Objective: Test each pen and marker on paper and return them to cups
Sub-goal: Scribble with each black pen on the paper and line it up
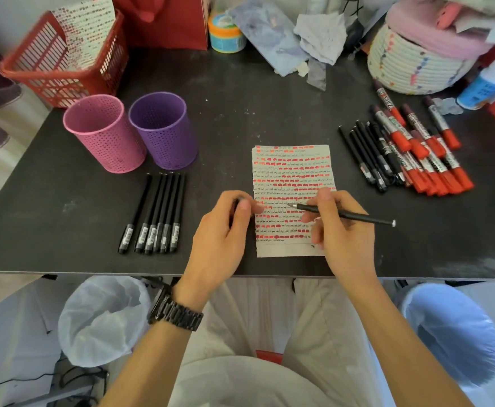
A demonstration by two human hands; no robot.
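Black slim pen [343, 214], gripped in the right hand [343, 230], points its tip over the marked white paper sheet [290, 171] on the dark worktop [240, 113]. Just left, the left hand [225, 227] pinches a small black piece [236, 201] at the sheet's edge. Labels and scrawl are too small to read.

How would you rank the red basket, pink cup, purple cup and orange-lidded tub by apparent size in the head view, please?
1. red basket
2. pink cup and purple cup, about alike, so tied
3. orange-lidded tub, though it stands farther from the camera
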